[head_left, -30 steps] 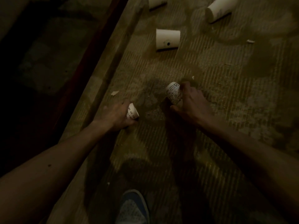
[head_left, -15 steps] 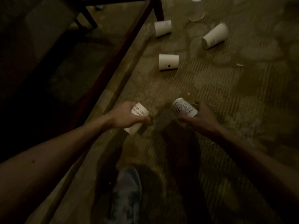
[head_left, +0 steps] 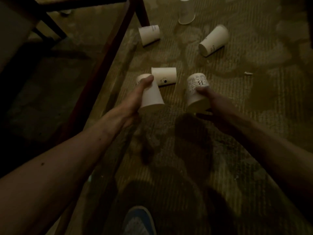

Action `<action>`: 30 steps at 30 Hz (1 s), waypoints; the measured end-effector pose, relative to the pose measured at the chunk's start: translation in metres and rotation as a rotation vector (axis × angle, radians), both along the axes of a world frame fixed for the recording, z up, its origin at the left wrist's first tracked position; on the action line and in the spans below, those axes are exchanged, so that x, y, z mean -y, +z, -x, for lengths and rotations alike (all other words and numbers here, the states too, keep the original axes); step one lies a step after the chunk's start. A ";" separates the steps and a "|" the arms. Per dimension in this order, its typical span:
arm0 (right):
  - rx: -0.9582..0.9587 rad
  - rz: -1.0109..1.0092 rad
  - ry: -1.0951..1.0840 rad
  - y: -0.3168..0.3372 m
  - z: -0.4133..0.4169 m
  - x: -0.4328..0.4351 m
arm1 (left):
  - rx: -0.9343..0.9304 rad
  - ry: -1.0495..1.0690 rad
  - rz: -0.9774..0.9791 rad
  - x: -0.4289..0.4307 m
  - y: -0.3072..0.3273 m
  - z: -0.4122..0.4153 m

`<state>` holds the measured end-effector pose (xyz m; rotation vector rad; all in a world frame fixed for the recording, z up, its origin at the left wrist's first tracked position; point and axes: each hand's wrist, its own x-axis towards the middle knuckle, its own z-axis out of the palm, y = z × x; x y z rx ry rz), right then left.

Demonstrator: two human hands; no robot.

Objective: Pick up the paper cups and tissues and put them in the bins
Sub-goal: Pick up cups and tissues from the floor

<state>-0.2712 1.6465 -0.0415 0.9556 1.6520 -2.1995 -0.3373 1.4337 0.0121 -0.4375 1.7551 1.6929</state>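
Both grips full: left hand holds plain cup, right hand holds printed cup. The floor cup, frame centre, lies on its side, long axis left-right, just past the left hand, the nearer one.

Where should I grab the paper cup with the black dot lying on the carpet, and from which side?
Take the dotted cup round the middle of its side wall, coming down from above, thumb on the near side. It lies on its side on the carpet, length running left to right, so the curved wall faces up.
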 end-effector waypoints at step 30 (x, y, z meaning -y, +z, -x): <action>-0.014 0.206 0.064 0.017 0.031 0.019 | -0.247 -0.197 -0.030 -0.028 -0.036 0.037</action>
